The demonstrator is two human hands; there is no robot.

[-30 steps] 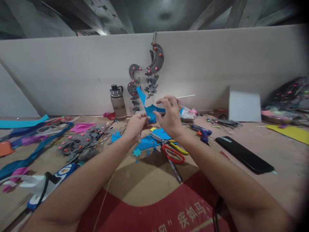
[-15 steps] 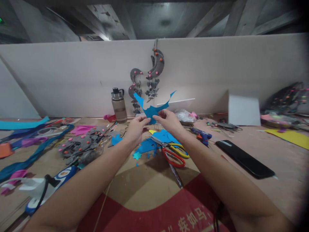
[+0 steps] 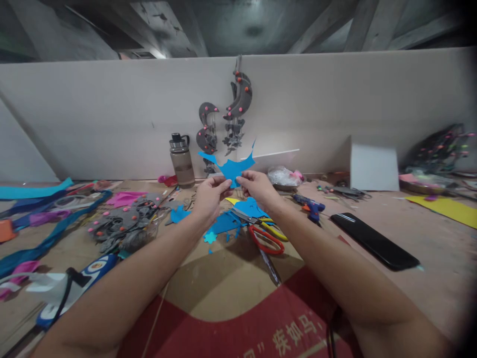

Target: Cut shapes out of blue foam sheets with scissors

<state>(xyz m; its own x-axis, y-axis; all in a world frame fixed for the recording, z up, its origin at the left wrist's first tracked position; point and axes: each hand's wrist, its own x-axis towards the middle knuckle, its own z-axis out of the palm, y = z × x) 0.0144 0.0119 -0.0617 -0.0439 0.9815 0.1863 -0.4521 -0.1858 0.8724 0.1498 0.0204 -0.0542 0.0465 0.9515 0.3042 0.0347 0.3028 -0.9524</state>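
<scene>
A jagged blue offcut, seemingly felt, is held up above the table between both hands. My left hand pinches its lower left edge between thumb and fingers. On the other side, my right hand is closed on its lower right edge. Beneath them lie more blue pieces, cut into irregular shapes, and a small light-blue flower-like piece. Scissors with one red and one yellow handle rest on these pieces, blades toward the left. A dark pen-like stick pokes out below the scissors.
At left are grey felt pieces with pink balls, teal strips and a power strip. A bottle stands by the white panel, where moon-shaped hangings hang. A glue gun and black phone lie right.
The blue offcut has turned and flattened toward the camera, its left arm dropping and its right arm drawing inward. Both hands keep hold of it. The view has shifted slightly.
</scene>
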